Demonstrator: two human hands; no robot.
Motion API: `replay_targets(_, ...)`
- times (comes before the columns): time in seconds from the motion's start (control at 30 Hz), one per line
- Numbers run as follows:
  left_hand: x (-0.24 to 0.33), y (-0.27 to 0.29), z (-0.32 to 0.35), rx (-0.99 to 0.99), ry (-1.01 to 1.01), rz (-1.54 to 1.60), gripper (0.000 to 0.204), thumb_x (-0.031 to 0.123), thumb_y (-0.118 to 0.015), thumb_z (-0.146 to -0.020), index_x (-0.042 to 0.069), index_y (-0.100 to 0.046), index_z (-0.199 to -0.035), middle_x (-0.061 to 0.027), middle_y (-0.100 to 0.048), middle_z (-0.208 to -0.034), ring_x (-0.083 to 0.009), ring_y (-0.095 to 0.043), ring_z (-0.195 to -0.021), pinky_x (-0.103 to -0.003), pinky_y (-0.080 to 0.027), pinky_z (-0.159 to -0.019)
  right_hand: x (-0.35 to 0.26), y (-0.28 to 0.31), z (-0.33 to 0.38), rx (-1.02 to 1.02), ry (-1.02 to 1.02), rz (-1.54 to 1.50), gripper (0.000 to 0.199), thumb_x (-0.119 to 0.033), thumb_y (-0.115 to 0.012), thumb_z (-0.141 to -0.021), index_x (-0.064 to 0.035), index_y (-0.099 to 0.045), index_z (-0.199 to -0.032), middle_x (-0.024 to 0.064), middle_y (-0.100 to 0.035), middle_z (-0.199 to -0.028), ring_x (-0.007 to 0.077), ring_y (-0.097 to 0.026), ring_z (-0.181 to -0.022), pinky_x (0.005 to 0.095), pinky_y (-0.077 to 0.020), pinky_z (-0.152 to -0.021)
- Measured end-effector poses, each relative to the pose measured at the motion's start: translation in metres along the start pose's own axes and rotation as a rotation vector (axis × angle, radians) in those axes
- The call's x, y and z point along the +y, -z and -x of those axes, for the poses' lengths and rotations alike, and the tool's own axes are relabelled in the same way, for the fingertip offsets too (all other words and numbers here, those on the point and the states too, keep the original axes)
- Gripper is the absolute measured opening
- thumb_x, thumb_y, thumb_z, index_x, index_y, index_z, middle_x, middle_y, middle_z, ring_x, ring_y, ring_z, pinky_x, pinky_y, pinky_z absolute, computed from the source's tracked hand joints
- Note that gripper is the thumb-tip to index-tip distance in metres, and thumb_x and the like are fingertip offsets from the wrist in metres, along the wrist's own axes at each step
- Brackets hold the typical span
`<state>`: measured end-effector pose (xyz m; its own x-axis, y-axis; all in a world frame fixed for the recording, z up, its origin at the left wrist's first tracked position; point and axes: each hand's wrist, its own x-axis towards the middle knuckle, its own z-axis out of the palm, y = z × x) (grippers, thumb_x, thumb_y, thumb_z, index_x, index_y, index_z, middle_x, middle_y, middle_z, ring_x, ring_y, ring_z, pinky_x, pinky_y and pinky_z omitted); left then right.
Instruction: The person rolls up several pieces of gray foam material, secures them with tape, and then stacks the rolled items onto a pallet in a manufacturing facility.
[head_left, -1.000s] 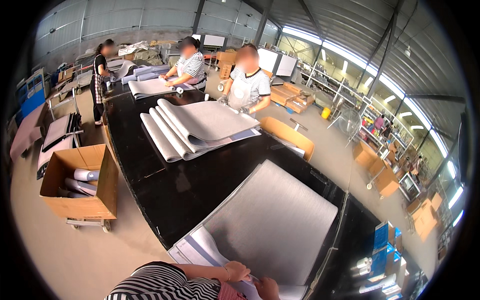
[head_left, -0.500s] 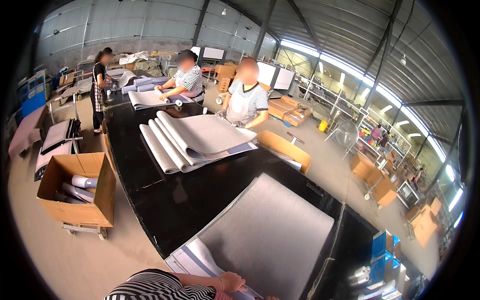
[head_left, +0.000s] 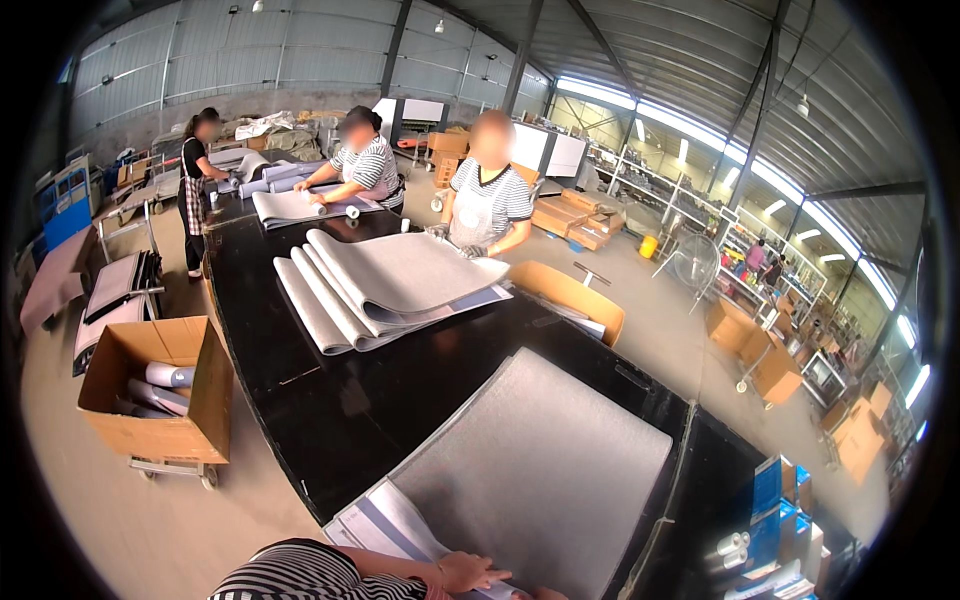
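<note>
A large grey foam sheet [head_left: 545, 470] lies on the long black table [head_left: 330, 400] in front of me, on top of white and blue printed sheets [head_left: 375, 520]. My left hand [head_left: 470, 573] rests flat with fingers apart on the near edge of that stack, its striped sleeve coming in from the lower left. Only a sliver of my right hand [head_left: 538, 594] shows at the bottom edge, beside the left hand; its fingers are hidden.
Folded grey sheets [head_left: 380, 285] are piled farther along the table. A person in a striped top [head_left: 488, 200] stands there, two more people beyond. A cardboard box of rolls [head_left: 150, 390] sits on a cart at left. Blue boxes [head_left: 780, 500] stand at right.
My hands have slid down toward the bottom edge of the picture; the right hand is now almost out of sight. The grey sheet stays in place.
</note>
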<state>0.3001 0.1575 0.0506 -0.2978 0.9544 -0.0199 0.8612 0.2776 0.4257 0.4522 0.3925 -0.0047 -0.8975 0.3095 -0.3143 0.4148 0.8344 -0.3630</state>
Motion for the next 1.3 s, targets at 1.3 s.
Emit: replay_targets(1.3,-0.014,-0.007,-0.018,-0.107,-0.232,-0.083,0.049,0.049,-0.054,-0.093,0.039,-0.052,-0.141,-0.0115,-0.056,-0.092,-0.0291,-0.062,-0.077,-0.044,-0.051,-0.066,0.018,0.027,0.073,0.183,-0.266,0.223,0.066,-0.068,-0.05,-0.089,-0.0058,-0.07,-0.089,0.0158,-0.069,-0.093,0.0357,-0.064,-0.096,0.0477,-0.0469,-0.085)
